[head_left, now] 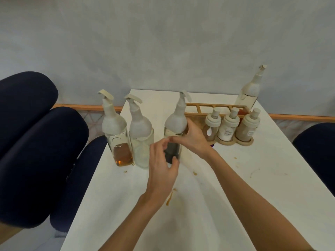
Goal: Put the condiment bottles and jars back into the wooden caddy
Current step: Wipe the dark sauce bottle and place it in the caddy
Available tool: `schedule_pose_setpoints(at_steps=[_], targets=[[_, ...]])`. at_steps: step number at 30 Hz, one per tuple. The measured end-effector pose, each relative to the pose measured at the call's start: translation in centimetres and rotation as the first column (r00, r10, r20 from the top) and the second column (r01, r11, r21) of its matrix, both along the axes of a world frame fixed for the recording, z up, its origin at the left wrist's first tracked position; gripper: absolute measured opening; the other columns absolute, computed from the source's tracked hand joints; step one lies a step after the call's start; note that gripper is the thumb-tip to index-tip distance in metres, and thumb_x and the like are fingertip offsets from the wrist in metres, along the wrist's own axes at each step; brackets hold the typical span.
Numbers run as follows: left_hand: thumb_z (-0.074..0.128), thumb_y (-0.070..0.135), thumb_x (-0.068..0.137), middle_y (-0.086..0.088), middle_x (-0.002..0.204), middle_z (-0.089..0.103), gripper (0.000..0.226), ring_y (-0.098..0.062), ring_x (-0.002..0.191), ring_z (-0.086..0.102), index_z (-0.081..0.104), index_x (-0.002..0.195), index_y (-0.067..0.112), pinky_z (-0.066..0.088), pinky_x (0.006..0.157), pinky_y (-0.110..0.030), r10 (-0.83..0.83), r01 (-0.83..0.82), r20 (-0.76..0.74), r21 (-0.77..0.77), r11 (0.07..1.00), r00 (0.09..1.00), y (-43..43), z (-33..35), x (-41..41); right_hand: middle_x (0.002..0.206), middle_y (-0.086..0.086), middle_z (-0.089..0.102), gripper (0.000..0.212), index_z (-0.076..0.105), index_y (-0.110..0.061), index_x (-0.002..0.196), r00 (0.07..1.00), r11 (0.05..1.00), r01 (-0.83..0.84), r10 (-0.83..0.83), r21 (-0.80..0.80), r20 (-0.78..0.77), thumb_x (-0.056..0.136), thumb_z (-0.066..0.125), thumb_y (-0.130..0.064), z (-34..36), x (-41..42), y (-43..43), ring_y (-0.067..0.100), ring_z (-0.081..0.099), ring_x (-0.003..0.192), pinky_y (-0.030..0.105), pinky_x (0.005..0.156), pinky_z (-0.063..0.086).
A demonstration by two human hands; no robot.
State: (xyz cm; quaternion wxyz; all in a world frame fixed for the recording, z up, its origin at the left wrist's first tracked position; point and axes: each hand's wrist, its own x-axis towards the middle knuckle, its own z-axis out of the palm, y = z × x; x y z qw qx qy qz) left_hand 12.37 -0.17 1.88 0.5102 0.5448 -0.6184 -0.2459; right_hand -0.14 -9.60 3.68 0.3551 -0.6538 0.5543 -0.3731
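A glass bottle of dark sauce with a white spout top stands mid-table. My right hand grips it around the shoulder. My left hand hovers at its lower left side with fingers loosely curled, thumb near the glass. Left of it stand an amber-liquid bottle and a nearly empty clear bottle. The wooden caddy sits at the back right. Three small jars fill its front row, and one tall bottle stands at its back right corner.
The white table has brown sauce smears and drips near its middle. Dark blue chairs crowd the left edge, and another chair is at the right. A pale wall rises behind the table.
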Motion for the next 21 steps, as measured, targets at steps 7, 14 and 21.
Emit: schedule_pose_setpoints(at_steps=[7,14,21], targets=[[0.069,0.005,0.085,0.006,0.13,0.04,0.064,-0.006,0.115,0.044,0.037,0.138,0.019,0.031,0.087,0.006,-0.093,0.095,-0.019,0.116,0.989,0.995,0.4,-1.4,0.3,0.113,-0.005,0.061,0.072,0.051,-0.02,0.125,0.984,0.982,0.169,-0.173,-0.089,-0.04,0.064,0.086,-0.034,-0.2,-0.7,2.2,0.015,0.058,0.102,0.027,0.081,0.05],[0.079,0.02,0.08,0.006,0.141,0.031,0.084,0.0,0.119,0.037,0.025,0.145,0.028,0.031,0.084,0.003,-0.259,0.27,-0.077,0.229,0.935,0.963,-0.1,-1.3,-3.7,0.105,-0.018,0.063,0.067,0.055,-0.029,0.118,0.972,0.967,0.226,-0.231,-0.118,-0.034,0.06,0.086,-0.043,1.5,-5.6,6.8,0.001,0.061,0.094,0.015,0.073,0.05],[0.088,0.031,0.068,0.013,0.14,0.036,0.094,-0.002,0.121,0.038,0.027,0.14,0.035,0.036,0.094,-0.02,-0.398,0.424,-0.147,0.285,0.86,0.905,-0.3,-2.2,-9.7,0.098,-0.026,0.061,0.065,0.053,-0.035,0.114,0.958,0.956,0.258,-0.272,-0.138,-0.094,0.058,0.085,-0.045,1.4,-10.8,10.7,-0.009,0.057,0.09,0.007,0.068,0.048]])
